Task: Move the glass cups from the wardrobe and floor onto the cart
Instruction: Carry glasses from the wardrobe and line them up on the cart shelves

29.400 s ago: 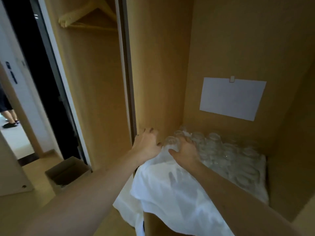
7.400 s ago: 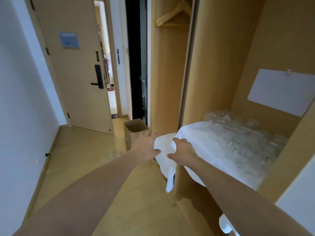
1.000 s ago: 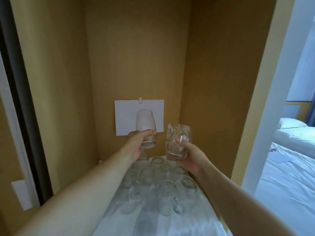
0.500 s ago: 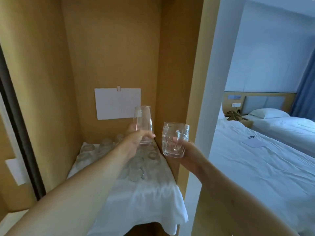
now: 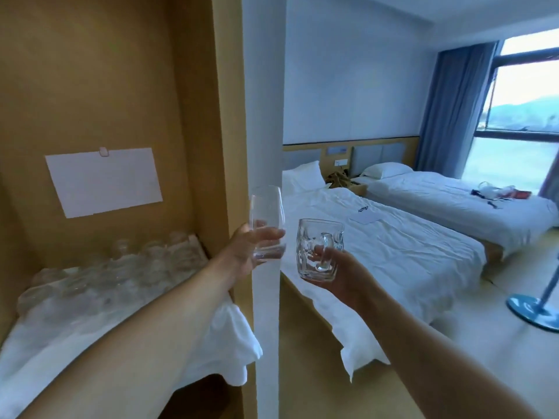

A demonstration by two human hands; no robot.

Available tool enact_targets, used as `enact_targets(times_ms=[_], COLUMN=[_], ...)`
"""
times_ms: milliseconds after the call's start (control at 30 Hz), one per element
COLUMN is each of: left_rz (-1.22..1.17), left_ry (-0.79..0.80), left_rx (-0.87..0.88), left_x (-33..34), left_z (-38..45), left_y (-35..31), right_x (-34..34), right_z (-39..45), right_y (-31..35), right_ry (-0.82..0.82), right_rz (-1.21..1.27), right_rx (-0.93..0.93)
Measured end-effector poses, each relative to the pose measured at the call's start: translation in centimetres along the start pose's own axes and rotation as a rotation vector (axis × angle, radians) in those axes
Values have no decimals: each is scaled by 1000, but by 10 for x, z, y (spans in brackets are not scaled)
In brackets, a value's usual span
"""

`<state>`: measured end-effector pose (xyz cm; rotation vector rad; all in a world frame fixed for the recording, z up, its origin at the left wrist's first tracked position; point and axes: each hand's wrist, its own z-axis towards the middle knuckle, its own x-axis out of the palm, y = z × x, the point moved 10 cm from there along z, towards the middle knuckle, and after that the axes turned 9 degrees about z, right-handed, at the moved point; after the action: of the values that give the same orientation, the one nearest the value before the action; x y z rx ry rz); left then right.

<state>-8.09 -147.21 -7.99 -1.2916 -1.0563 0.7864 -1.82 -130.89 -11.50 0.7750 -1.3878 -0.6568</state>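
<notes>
My left hand (image 5: 245, 252) grips a smooth clear tumbler (image 5: 266, 219) near its base, held upright in front of the white wall edge. My right hand (image 5: 338, 275) holds a dimpled glass mug (image 5: 317, 247), with fingers through its handle. Both glasses are in mid-air, side by side and apart. Several more glass cups (image 5: 121, 267) stand on a white cloth (image 5: 223, 343) on the wardrobe shelf at lower left. No cart is in view.
The wardrobe's side panel (image 5: 223, 116) and a white wall edge (image 5: 266, 116) stand between shelf and bedroom. Two white beds (image 5: 393, 252) fill the room to the right. A blue round stand base (image 5: 532, 309) sits on the floor at far right, below a window with a blue curtain (image 5: 453, 101).
My view has swung right, from the wardrobe toward the bedroom. Both hands have carried their glasses out past the wardrobe's edge, grips unchanged.
</notes>
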Motion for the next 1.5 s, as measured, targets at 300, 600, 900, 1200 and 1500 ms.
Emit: enact_targets(times_ms=[300,600,900,1200,1500], left_rz=[59,151,131,136,178], left_ry=[247,588,879,998,999], left_rx=[-61,-72,-102,-202,-222], left_x=[157,332,474,566,666], left_z=[76,163,223,277,338], left_y=[50,73,88,129,170], right_x=[-146,-270,-368,-439,-543], right_z=[-42,-77,-90,-97,-102], right_y=[72,169,249,284,340], right_ry=[-262,-567,-700,-814,-895], right_rz=[67,45,-10,4,18], right_rx=[-149,-339,-479,-543,-566])
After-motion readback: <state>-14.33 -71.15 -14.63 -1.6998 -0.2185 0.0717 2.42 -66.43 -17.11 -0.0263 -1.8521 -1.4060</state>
